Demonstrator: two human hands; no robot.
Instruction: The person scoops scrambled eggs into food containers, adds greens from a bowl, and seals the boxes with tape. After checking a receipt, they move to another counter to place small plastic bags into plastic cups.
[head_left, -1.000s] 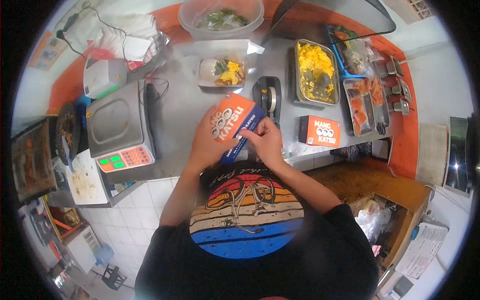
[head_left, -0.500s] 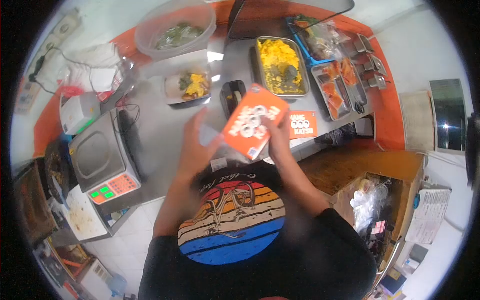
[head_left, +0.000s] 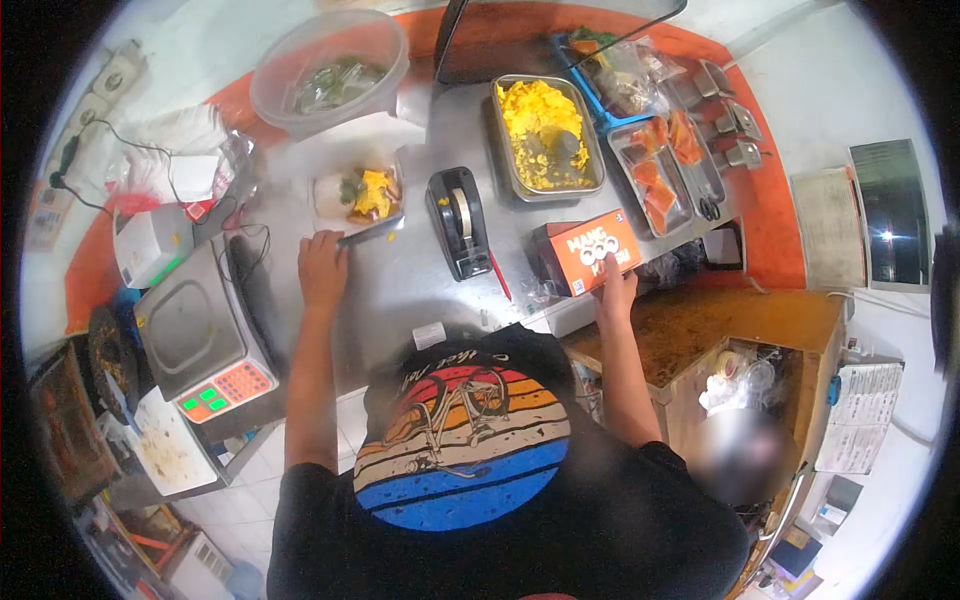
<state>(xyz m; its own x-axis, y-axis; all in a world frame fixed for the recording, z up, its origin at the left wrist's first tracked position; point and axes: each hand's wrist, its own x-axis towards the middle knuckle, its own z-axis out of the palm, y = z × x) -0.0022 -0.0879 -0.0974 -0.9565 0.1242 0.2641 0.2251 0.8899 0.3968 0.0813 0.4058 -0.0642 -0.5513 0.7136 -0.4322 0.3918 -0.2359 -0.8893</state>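
We had drawn our hands apart since the earlier frame: the left hand (head_left: 325, 262) had reached out to the food box (head_left: 358, 220), and the right hand (head_left: 616, 290) had carried the orange box (head_left: 594, 252) farther right. Our left hand had its fingers at the near edge of the food box, but we could not tell whether they gripped it. Our right hand held the orange box by its near side, over the tabletop (head_left: 375, 310). Between our hands stood the tape dispenser (head_left: 458, 222), with a red pen (head_left: 500, 277) just beside it. Left of our left hand sat the scale (head_left: 200, 330); beyond our right hand was the metal tray (head_left: 597, 192) of yellow food (head_left: 535, 115)
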